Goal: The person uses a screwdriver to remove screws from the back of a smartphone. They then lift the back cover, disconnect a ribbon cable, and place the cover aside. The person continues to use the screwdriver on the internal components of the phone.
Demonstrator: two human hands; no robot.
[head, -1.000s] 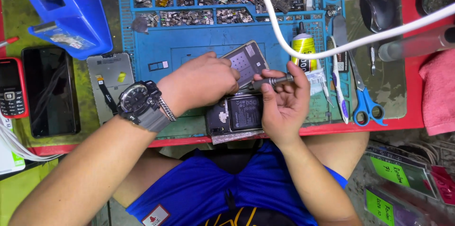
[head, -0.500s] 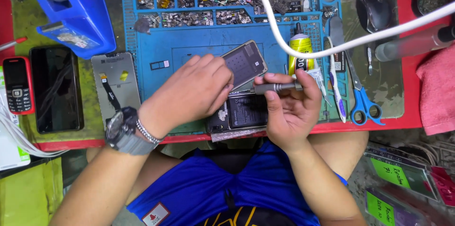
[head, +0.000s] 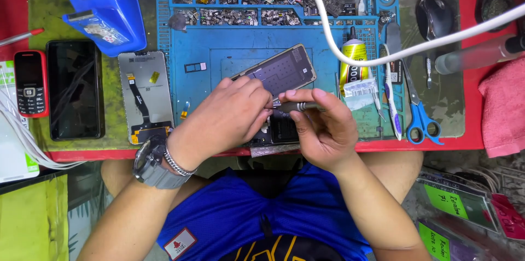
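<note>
Shift: left hand (head: 232, 113) had slid in from the mat's left toward the centre since the earlier frames; the wrist now hung over the near edge of the table.
Left hand: fingers curled shut over the lower end of the opened phone (head: 276, 75), pinning it; what the fingertips pinched could not be made out.
Right hand (head: 322, 127): fingers closed round a slim metal tool (head: 298, 106), held level, tip meeting the left fingertips.
Phone: on the blue mat (head: 219, 64), middle of it, upper end tilted toward the far right; part hidden under both hands.
Reading: hands had closed in together, so work looked to sit at the phone's lower end.
Nearby: glue tube (head: 353, 58) and scissors (head: 420, 119) right of the hands; loose screen panel (head: 145, 94) off the mat's left edge.
</note>
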